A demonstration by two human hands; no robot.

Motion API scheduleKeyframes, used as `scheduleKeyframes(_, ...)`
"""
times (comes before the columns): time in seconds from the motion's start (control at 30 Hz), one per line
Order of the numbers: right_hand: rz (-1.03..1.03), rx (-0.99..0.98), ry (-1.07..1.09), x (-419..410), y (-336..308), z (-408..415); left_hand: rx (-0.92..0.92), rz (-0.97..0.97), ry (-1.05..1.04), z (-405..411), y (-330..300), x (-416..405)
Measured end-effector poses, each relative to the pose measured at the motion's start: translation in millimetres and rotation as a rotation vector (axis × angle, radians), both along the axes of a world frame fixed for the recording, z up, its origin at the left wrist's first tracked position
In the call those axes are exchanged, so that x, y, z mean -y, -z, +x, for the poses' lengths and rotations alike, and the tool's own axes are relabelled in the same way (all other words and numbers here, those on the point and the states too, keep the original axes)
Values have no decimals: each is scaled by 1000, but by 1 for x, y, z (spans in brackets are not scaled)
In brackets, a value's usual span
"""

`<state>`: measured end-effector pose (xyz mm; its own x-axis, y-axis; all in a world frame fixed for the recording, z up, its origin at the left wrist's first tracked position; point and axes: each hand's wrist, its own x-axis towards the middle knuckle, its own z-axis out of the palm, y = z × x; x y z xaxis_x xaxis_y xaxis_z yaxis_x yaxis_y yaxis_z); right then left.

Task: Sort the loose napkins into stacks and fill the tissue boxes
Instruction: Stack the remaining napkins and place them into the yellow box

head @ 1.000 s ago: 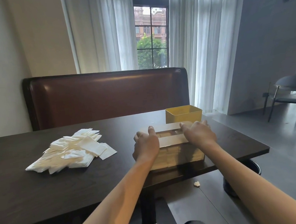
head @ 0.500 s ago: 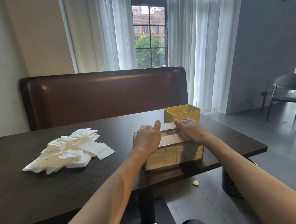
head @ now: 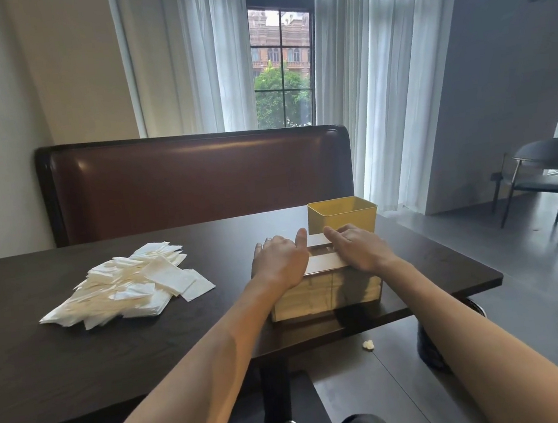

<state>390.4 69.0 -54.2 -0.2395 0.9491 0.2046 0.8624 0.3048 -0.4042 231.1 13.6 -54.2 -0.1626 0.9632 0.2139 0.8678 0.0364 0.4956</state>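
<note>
A shiny gold tissue box [head: 327, 292] stands near the right front edge of the dark table [head: 80, 363]. My left hand [head: 281, 259] lies flat over the box's left top, thumb stretched along the slot. My right hand [head: 357, 248] presses its fingers on the right top panel. Behind the box stands an open yellow box [head: 343, 216] whose visible inside looks bare. A loose heap of white napkins [head: 130, 285] lies on the table's left half, well apart from both hands.
A brown leather bench back [head: 195, 182] runs along the far side of the table. The table's right edge drops to a grey floor with a crumpled paper scrap [head: 368, 344] and a dark bin [head: 429, 343] below. A grey chair [head: 549, 176] stands at the far right.
Both hands have slid a little further forward over the top of the gold box, fingers straightening. The box and napkin heap have stayed put.
</note>
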Motion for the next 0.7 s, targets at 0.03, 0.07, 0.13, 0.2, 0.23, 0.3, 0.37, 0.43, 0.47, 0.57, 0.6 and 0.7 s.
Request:
scheduleKeyframes(0.03, 4, -4, 2, 1, 0, 0, -15, -2, 3, 0, 0, 0)
scheduleKeyframes(0.07, 8, -9, 2, 1, -1, 0, -23, -3, 5, -1, 1, 0)
scheduleKeyframes(0.13, 9, -6, -2, 1, -3, 0, -30, 7, 9, -3, 1, -4)
scheduleKeyframes(0.2, -7, 45, -10, 0, -4, 0, -40, 3, 6, -5, 0, -7)
scheduleKeyframes(0.23, -18, 77, -10, -1, -3, 0, -55, -8, 6, -6, 1, -9)
scheduleKeyframes(0.3, -50, 145, -4, -3, -2, -2, -82, -37, 8, -6, 2, -10)
scheduleKeyframes(0.37, -96, 201, -4, -6, 0, -2, -102, -83, 16, -6, 3, -11)
scheduleKeyframes(0.43, -124, 225, -5, -9, 2, -2, -111, -134, 16, -7, 4, -12)
scheduleKeyframes(0.47, -129, 235, -2, -10, 2, -2, -111, -153, 13, -7, 4, -12)
scheduleKeyframes(0.57, -139, 260, -3, -15, 5, -1, -108, -182, 14, -6, 3, -9)
scheduleKeyframes(0.6, -136, 266, -3, -16, 6, -1, -112, -184, 11, -6, 3, -9)
scheduleKeyframes(0.7, -139, 262, -4, -19, 8, -2, -120, -185, 9, -7, 2, -9)
